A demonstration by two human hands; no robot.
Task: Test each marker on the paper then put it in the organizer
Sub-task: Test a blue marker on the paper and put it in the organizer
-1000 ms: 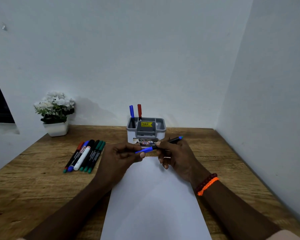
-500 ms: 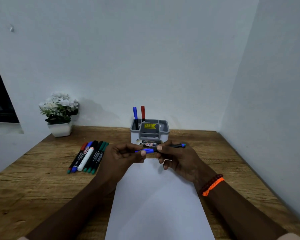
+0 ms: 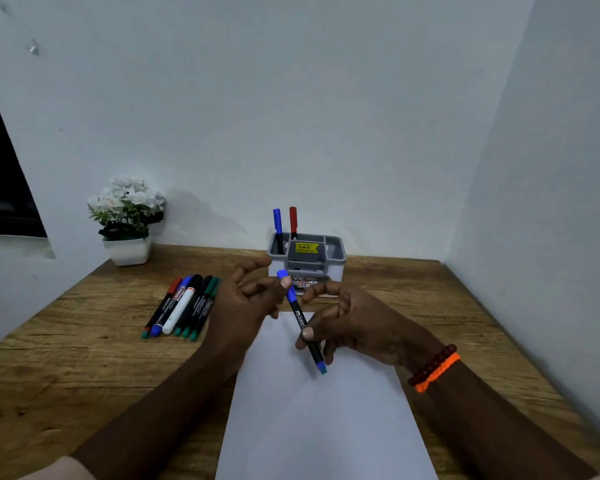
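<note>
Head view: right hand (image 3: 357, 323) pinches blue marker (image 3: 303, 323) over paper (image 3: 319, 427) — left hand (image 3: 246, 299) pinches its cap (image 3: 283, 274).

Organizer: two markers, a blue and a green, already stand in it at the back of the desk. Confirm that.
Wrong on one colour. The head view shows the organizer holding a blue marker and a red marker, not a green one. Both stand at the back of the desk.

Right hand (image 3: 357, 323) pinches the blue marker (image 3: 303, 323) over the paper (image 3: 319, 427); left hand (image 3: 246, 299) holds its cap at 11 o'clock.
</note>
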